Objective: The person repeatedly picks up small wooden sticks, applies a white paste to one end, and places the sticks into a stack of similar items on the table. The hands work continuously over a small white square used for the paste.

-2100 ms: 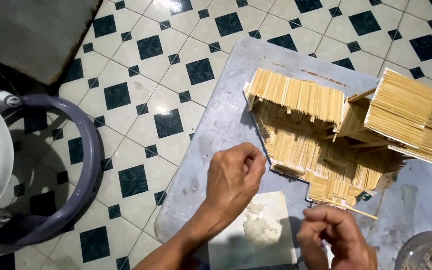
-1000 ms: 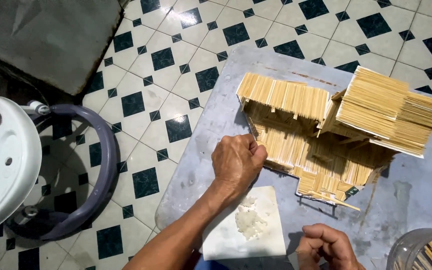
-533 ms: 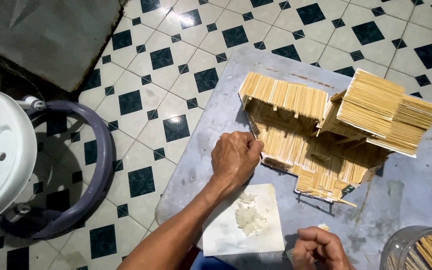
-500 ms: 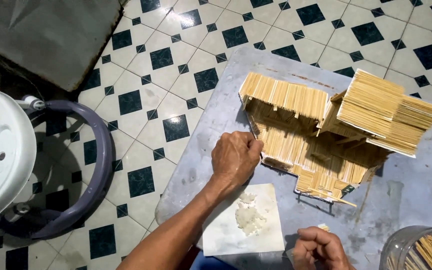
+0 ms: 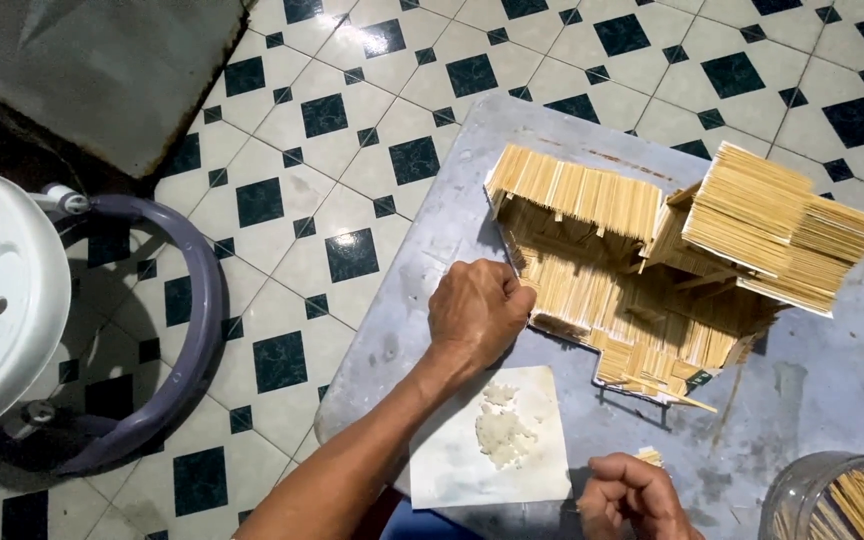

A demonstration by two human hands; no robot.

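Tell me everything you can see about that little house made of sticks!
The stick house is a model built from many thin, pale yellow sticks that look like wood or bamboo, laid side by side. It has sloping roof panels, one at the left and a taller stack at the right, with walls and a floor of sticks below. It stands on a grey board over a tiled floor. The left hand touches its left wall.

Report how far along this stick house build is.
Done: the stick house on the grey board already has layered roofs and several walls. In hand: the left hand is closed against the house's near wall edge, while the right hand pinches short sticks. Left: more sticks wait in the clear jar, and white paste remains on the paper sheet.
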